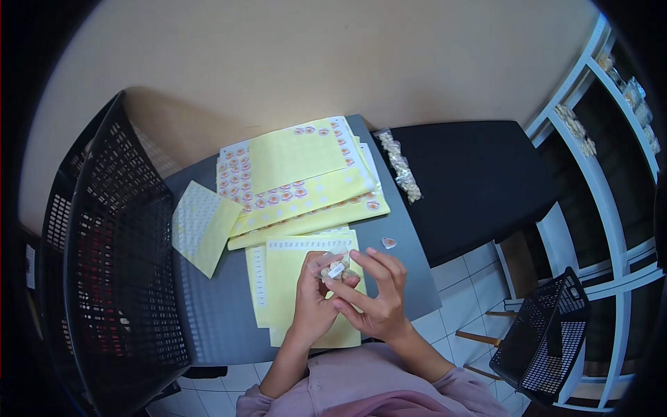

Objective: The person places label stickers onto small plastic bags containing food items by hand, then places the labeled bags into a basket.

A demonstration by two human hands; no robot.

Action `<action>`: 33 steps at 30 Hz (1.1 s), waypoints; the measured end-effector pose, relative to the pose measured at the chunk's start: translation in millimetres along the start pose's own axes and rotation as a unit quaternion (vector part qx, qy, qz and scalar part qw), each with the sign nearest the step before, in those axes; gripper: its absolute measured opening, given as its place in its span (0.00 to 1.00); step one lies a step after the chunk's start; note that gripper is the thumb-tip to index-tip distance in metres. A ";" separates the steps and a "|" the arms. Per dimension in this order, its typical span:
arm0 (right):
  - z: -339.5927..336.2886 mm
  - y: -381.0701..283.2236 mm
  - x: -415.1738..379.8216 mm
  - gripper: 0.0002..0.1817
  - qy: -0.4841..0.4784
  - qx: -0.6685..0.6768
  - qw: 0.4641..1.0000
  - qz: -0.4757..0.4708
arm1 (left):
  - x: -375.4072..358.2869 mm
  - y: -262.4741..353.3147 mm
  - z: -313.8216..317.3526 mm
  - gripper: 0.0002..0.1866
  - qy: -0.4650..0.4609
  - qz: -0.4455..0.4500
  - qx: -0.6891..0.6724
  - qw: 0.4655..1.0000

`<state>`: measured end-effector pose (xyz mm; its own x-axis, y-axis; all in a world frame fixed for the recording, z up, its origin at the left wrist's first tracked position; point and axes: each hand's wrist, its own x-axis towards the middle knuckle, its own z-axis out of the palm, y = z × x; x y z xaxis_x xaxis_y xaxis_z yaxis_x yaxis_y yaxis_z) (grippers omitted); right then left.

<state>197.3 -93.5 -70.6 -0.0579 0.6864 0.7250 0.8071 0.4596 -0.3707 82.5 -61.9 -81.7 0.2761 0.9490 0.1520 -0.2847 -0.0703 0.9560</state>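
Above a grey table, a person's left hand grips a small clear packet of pale pieces, thumb and fingers closed about it, a white label with dark print facing up. The right hand is loosely spread, thumb and fingers apart, one fingertip at the packet beside the label; whether it pinches anything is unclear.

Directly below the grip lie yellow sheets, edged with rows of small printed labels. Farther out from the grip, a stack of larger sheets bears round orange-and-red stickers, with a plain yellow sheet on top. A folded, spotted sheet rests left of the grip, near a tall black basket with perforated walls. A single loose sticker lies on the table just beyond the right hand.

To the right of the grip and farther out, a row of filled packets lies along the edge of a black surface. Well to the right stand a white-framed shelf holding more bags and a smaller black basket.
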 end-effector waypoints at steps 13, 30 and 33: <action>-22.9 53.2 -22.8 0.24 -0.122 0.388 0.891 0.201 | -1.8 -17.7 31.1 0.30 -0.023 -0.103 -0.012 0.994; 30.0 244.4 -47.1 0.22 -0.028 -0.056 0.952 0.299 | -13.2 -6.3 -28.6 0.25 0.210 -0.008 0.200 0.957; 34.6 238.8 -41.4 0.27 -0.013 -0.075 0.946 0.316 | -18.4 -6.3 -45.7 0.24 0.238 0.004 0.223 0.945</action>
<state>372.1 7.4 -209.2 0.4508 0.8119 0.3709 0.7594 -0.1304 -0.6374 37.3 -64.9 -102.0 -0.1997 0.9710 0.1311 0.1590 -0.0999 0.9822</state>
